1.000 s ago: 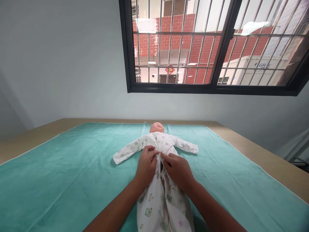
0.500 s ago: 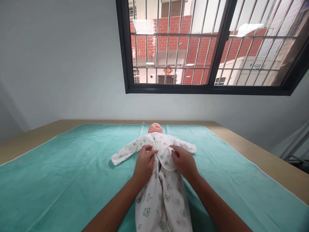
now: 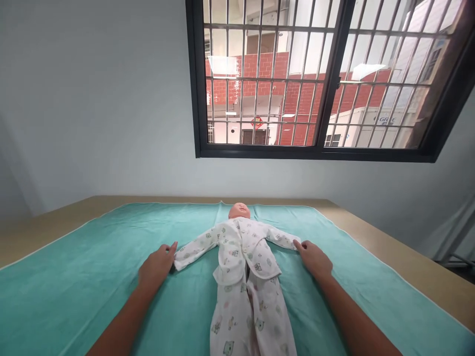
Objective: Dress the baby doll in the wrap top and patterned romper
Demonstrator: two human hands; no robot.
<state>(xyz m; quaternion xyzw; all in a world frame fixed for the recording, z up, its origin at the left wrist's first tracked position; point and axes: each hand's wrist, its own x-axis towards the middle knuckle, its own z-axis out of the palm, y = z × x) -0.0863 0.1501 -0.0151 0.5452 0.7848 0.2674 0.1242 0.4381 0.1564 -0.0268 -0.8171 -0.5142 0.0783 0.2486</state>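
A baby doll (image 3: 240, 210) lies on its back, dressed in a white, animal-print shirt (image 3: 232, 252) and matching trousers (image 3: 256, 316). Both sleeves are spread out to the sides, and the shirt front is fastened at the middle, its lower edges parting. At the cuff of the sleeve on the left, my left hand (image 3: 156, 269) has its thumb and fingers closed on the fabric edge. My right hand (image 3: 314, 259) pinches the cuff of the opposite sleeve between thumb and fingers. The doll's own hands are not visible.
A green cloth (image 3: 111, 277) with a pale edge covers most of the wooden table (image 3: 371, 230). Behind it rises a grey wall (image 3: 111, 123) with a dark-framed, barred window (image 3: 256, 152). Part of a metal frame (image 3: 454, 237) stands at the far right.
My hands have let go of the shirt front and moved apart, out to the two sleeve ends. The shirt hem now lies spread over the trousers. The view has tilted up slightly.
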